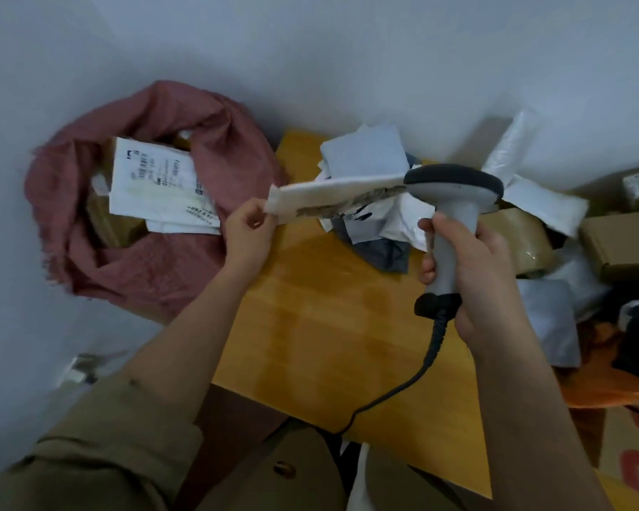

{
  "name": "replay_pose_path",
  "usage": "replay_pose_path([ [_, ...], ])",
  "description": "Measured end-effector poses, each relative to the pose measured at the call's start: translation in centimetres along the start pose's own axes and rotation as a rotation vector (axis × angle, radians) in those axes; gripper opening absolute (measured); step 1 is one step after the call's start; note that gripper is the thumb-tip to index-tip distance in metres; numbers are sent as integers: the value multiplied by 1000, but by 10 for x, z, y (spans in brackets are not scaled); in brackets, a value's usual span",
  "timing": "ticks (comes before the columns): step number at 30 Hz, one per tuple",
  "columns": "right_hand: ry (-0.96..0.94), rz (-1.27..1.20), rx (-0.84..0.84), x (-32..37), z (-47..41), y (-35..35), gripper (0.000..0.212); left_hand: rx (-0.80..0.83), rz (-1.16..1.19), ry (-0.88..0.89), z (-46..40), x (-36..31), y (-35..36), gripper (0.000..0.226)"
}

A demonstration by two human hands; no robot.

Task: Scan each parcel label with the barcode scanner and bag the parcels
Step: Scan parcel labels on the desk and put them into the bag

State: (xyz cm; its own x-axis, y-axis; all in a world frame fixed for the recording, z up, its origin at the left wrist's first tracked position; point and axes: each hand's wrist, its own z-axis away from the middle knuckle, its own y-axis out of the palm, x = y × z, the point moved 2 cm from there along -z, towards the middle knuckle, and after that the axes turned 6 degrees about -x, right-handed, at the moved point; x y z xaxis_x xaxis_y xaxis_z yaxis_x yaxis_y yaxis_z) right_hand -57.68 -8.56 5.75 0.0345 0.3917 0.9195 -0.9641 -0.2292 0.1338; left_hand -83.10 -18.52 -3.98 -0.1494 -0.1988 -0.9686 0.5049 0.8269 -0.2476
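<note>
A pink woven sack (pixel 152 230) beside the orange wooden tabletop (pixel 321 319) holds a white labelled parcel (pixel 159 186), its barcode print too blurred to read. The left hand (pixel 246 228) pinches a flat white mailer (pixel 332 195) edge-on, label hidden; the right hand (pixel 469 260) grips the grey barcode scanner (pixel 454 208).

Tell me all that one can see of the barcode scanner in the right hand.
The barcode scanner looks like light grey plastic, with a dark grey cap over its wide head and a black collar at the handle's foot. A dark cable runs from there down over the wooden table. The right hand grips the handle and holds it upright in the air. Its head points left at the white parcel, which the left hand pinches.
</note>
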Motion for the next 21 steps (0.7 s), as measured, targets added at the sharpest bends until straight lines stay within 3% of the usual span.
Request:
replay_pose_path([
  [9,93,123,-20,-19,-5,-1,18,370,-433,-94,47,96,-18,34],
  [12,134,170,-17,-31,-6,-3,21,392,-518,-72,49,102,-16,35],
  [16,199,247,12,-37,-8,-4,21,321,-551,-129,48,99,-11,17],
  [21,254,423,104,-39,-6,-1,27,394,-767,-165,56,103,-1,75],
])
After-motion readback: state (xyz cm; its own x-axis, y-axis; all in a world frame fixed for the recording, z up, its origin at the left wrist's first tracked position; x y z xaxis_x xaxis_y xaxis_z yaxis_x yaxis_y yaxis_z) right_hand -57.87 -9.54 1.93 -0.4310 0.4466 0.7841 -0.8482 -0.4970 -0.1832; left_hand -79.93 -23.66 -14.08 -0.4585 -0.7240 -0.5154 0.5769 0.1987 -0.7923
